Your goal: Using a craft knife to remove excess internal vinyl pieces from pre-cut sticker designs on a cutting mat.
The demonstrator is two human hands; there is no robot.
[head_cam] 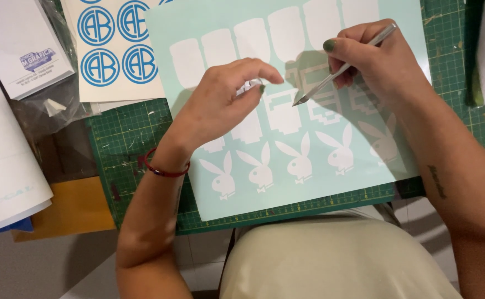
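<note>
A pale mint vinyl sheet [286,182] with white cut shapes, jar outlines above and rabbit heads below, lies on a green cutting mat [120,138]. My right hand [372,61] grips a thin silver craft knife [345,67] like a pen, its tip resting on a white shape near the sheet's middle. My left hand [223,102] hovers over the sheet just left of the tip, thumb and forefinger pinched on a small scrap of peeled white vinyl [250,87]. A red cord bracelet [165,170] circles that wrist.
A white sheet of round blue monogram stickers [115,44] lies at the mat's upper left. White paper pads [15,44] and a large white sheet [4,166] sit at the left, over an orange board [70,213]. My lap in pale trousers [331,260] is below.
</note>
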